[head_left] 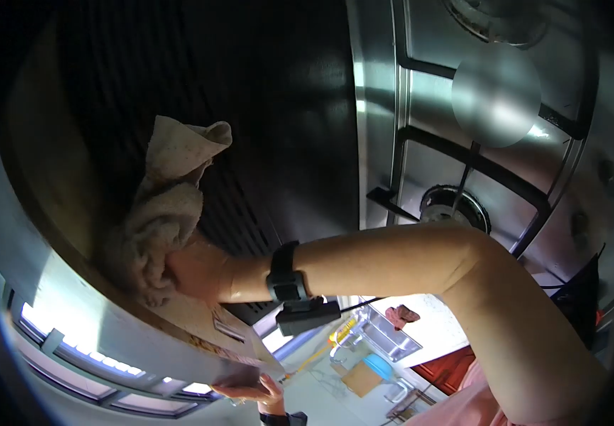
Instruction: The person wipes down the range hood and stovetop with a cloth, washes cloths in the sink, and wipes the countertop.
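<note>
My right hand (200, 273), with a black strap and small device at the wrist, reaches in from the right and has its fingers wrapped around a crumpled beige cloth (168, 206). One end of the cloth sticks up loosely. The hand and cloth are against a dark slotted panel (278, 142), close to its pale curved edge (101, 312). Lower down, my left hand (250, 390) is beside the lower end of that edge, fingers stretched out and thumb apart. A dark band is on its wrist.
A metal gas stove with black grates (477, 163) and burners fills the upper right. Below are a steel sink (388, 337), a dark red cloth (401, 317) on the white counter, a blue basin (378, 366) and red cabinets (445, 369). Windows (87, 355) line the lower left.
</note>
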`<state>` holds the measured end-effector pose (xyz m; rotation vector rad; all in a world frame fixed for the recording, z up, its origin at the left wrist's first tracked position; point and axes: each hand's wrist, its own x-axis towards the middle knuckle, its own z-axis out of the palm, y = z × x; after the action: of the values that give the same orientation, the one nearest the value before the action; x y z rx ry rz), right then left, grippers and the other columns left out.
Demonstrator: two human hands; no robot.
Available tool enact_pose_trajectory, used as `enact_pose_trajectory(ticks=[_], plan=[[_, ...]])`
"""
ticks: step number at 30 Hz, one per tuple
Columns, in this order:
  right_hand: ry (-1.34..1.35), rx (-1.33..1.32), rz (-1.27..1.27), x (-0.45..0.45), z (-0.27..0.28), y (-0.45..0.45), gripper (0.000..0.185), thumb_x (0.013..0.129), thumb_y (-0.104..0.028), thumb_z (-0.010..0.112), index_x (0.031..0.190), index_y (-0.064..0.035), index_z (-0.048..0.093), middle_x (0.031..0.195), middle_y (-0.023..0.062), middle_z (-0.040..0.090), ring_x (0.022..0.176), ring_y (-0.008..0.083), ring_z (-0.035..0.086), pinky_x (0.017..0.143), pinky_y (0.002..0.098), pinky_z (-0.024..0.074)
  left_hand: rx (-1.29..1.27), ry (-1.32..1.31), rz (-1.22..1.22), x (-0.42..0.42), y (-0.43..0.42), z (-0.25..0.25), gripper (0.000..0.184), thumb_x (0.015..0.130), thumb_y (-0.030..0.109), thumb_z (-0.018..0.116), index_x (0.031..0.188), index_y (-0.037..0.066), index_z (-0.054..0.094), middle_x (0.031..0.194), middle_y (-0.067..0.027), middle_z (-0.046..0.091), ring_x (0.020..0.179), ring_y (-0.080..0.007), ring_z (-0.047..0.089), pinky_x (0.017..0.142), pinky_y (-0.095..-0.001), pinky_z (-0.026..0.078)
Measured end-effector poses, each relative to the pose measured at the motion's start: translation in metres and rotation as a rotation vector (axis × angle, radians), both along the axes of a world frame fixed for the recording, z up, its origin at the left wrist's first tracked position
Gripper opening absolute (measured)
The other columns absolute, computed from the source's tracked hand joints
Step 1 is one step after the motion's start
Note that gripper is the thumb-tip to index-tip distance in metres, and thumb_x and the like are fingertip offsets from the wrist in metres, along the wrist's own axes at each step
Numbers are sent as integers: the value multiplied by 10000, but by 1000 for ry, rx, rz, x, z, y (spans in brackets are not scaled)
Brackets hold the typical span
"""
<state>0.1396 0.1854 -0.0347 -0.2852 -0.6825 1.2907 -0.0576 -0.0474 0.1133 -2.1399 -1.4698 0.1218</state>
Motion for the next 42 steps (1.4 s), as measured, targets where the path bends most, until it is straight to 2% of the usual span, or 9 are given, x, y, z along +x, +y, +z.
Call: enact_pose_trajectory(ticks=[5, 16, 19, 22, 28, 34, 39, 40, 42], plan=[[42, 94, -223, -76, -27, -34, 175, 716, -147, 622, 813, -17, 688, 852, 186, 667, 843, 349, 650, 740, 392, 530, -15, 10, -19, 1, 1, 8, 1003, 814, 409, 585, 1474, 26, -66, 1484, -234, 69, 1331, -383, 218, 1062, -519, 207], [-39, -278, 797, -178, -73, -168, 73, 742, -27, 592, 765, 33, 627, 786, 164, 663, 827, 283, 666, 761, 337, 535, 10, 143, -50, 19, 9, 2, 895, 869, 510, 421, 1481, 11, 0, 1495, -252, 93, 1361, -390, 184, 1089, -529, 171], [1459, -218, 872, -206, -54, -164, 87, 767, -12, 582, 703, -34, 527, 704, 76, 575, 728, 201, 619, 735, 291, 532, 14, 107, -128, 17, 15, 0, 875, 869, 502, 402, 1475, -15, 39, 1499, -252, 104, 1371, -392, 169, 1099, -523, 158], [1645, -609, 1212, -200, -30, -161, 161, 883, -33, 423, 729, -59, 458, 783, 41, 534, 747, 131, 567, 699, 257, 517, 42, 131, -211, -1, 10, 7, 870, 864, 483, 380, 1448, -81, 68, 1520, -240, 78, 1396, -384, 125, 1125, -506, 97], [517, -534, 1326, -190, 15, -147, 164, 914, -127, 415, 943, -60, 562, 1001, 87, 612, 840, 131, 606, 635, 223, 488, 11, 86, -290, 4, 18, 4, 883, 840, 470, 398, 1440, -95, 81, 1520, -231, 89, 1402, -360, 122, 1134, -468, 82], [625, -470, 1484, -338, 42, -164, 348, 818, -372, 610, 995, -73, 620, 872, 59, 662, 712, 125, 628, 557, 263, 490, -7, 62, -292, 3, 19, 5, 903, 818, 473, 424, 1441, -87, 90, 1515, -230, 106, 1398, -351, 138, 1134, -446, 88], [1209, -337, 1673, -232, 10, -156, 75, 856, -61, 553, 798, -75, 600, 696, 28, 595, 531, 88, 540, 412, 212, 414, -33, 68, -312, 0, 18, 12, 902, 817, 470, 425, 1445, -81, 85, 1517, -230, 93, 1395, -363, 141, 1131, -458, 101], [1251, -95, 1468, -249, 15, -158, 215, 877, -209, 574, 1034, -64, 591, 944, 80, 611, 792, 138, 581, 606, 255, 472, -48, 60, -320, 0, 19, 13, 902, 817, 469, 425, 1446, -80, 84, 1518, -230, 91, 1395, -365, 142, 1130, -461, 103], [1606, -319, 654, -242, 44, -174, 192, 891, -215, 541, 1018, -84, 600, 906, 61, 621, 750, 126, 583, 573, 246, 464, -90, 44, -338, -3, 23, 13, 902, 817, 468, 426, 1447, -77, 81, 1519, -230, 86, 1394, -370, 143, 1129, -466, 108]])
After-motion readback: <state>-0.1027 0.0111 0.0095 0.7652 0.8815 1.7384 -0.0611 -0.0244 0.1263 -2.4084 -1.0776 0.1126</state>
